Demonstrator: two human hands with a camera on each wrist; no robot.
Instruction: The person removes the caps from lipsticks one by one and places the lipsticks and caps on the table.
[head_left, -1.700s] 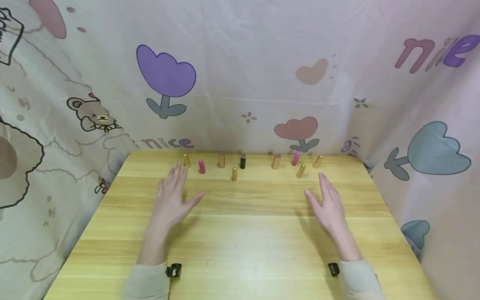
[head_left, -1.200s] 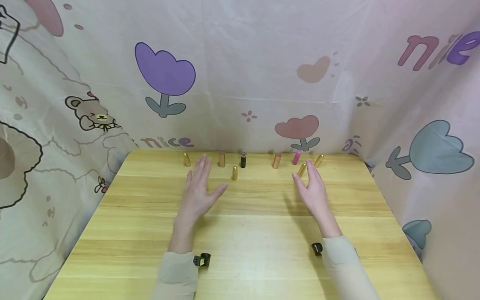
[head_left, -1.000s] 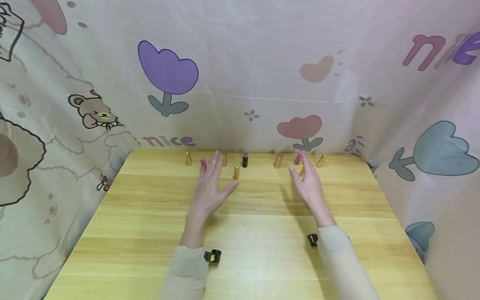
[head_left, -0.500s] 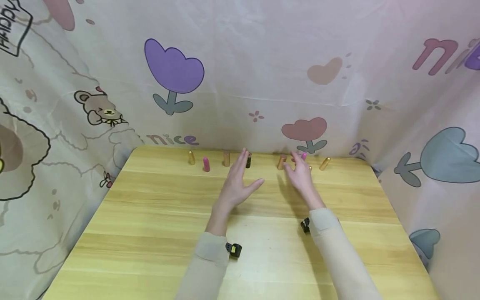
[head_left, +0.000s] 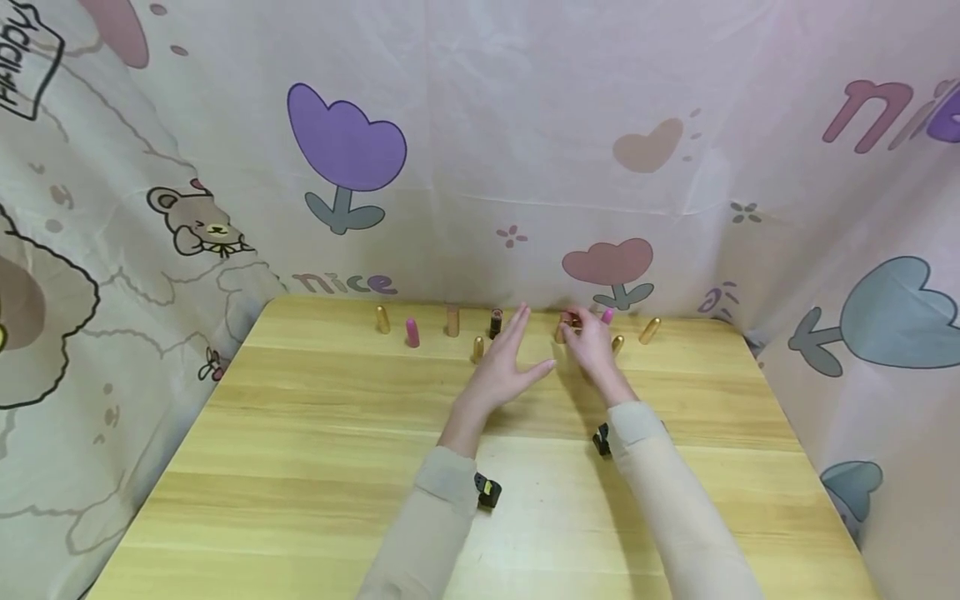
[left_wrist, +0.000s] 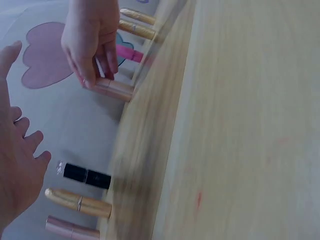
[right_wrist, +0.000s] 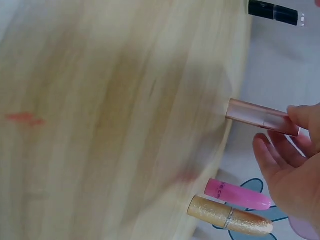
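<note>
The right hand [head_left: 591,342] pinches the upper end of a rose-gold tube [right_wrist: 255,116], thumb on one side and fingers on the other, with the remaining fingers loosely bent beside it. The tube stands on its base near the far edge of the worktop [head_left: 315,417], right of that edge's middle, its long axis roughly vertical; whether it leans a little, or its base bears fully on the wood, I cannot tell. The left hand [head_left: 501,379] holds nothing: its fingers reach forward, thumb spread wide towards the right hand. From it the tube lies to the right and slightly forward, so the right hand is plainly the nearer, already in contact.

Just beyond the left fingertips, to their left, stands a black tube [head_left: 496,323], with a gold tube [head_left: 478,348] near it. To the right of the right hand stand a pink tube [right_wrist: 237,194] and a glittery gold tube [right_wrist: 230,215], near each other. The pink one carries dark lettering at its base, too small to read; no brand is legible.

Behind the far edge, the printed cloth [head_left: 480,125] reads "nice" low on the left, "Happy" towards the far left, and a cut-off "ni" on the right.
</note>
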